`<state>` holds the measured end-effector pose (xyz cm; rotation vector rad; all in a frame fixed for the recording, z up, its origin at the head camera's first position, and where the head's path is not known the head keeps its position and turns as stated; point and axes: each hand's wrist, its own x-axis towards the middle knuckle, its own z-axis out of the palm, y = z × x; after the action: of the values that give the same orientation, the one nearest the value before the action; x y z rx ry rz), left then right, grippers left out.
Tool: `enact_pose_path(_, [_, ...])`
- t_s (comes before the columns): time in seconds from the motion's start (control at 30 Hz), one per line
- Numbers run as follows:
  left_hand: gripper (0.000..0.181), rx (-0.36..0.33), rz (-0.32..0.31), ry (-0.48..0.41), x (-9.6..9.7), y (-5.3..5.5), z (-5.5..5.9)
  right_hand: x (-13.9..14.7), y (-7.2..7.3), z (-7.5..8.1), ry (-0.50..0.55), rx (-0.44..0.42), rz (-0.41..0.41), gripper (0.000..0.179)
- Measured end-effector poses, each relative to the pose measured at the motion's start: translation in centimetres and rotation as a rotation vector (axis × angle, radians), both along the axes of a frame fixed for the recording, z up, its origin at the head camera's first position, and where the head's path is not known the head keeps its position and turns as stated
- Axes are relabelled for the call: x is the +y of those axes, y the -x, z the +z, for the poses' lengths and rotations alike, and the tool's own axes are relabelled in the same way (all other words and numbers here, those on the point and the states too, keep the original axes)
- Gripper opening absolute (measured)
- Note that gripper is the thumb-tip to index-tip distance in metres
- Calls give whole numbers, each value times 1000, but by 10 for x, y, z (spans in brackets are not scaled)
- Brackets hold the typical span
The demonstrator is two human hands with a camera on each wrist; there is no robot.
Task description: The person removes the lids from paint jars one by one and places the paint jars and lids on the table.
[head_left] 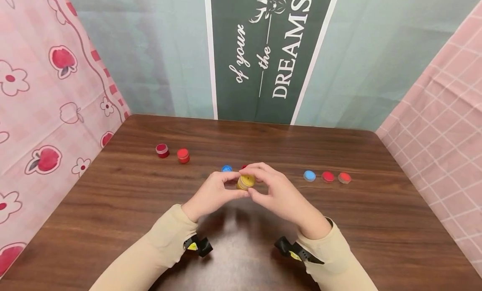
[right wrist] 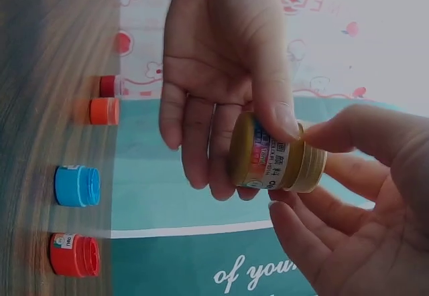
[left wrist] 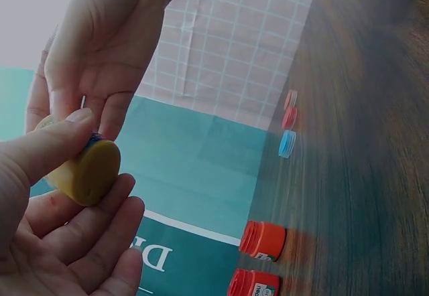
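Near the middle of the head view, we hold a yellow jar (head_left: 246, 183) off the desk (head_left: 113, 215), between our two hands. Our left hand (head_left: 214, 192) grips the jar's body, its thumb across the printed label in the right wrist view; our right hand (head_left: 280, 197) has its fingers narrowed around the lid end. Just beyond the left hand we see a blue jar (head_left: 226, 168). Lower left in the right wrist view, we find it uncapped beside an uncapped red jar (right wrist: 74, 254); lower right in the left wrist view stands an uncapped orange jar (left wrist: 265, 240). Left of centre in the head view, we have a dark red jar (head_left: 162, 151) near an orange-red jar (head_left: 183, 156). Right of centre, a blue lid (head_left: 309, 176), a red lid (head_left: 328, 177) and an orange lid (head_left: 344, 178) lie in a row.
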<state>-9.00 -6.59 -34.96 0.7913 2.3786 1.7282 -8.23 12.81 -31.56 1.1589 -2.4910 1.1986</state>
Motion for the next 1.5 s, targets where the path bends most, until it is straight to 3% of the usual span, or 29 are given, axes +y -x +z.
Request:
enact_pose_path(0.1, [36,10,0,2,-1,0,-1,-1,0,0,6,6,4,41])
enact_pose_path(0.3, [36,6,9,12,0,-1,-2,-3,0,-1,0,-8,-103,42])
enact_pose_path(0.63, [40,25,-2,21,-2,0,-2,0,1,-2,2,-19,44,34])
enact_pose_path(0.9, [36,1,-5,19,-1,0,-2,-4,2,-4,-14,-18,-82,37])
enact_pose_path(1.2, [36,-11,-29,-4,0,1,-4,5,2,0,-41,-56,111,34])
enact_pose_path(1.5, [36,-12,-30,4,-1,0,-2,-3,1,-1,11,-48,-60,37])
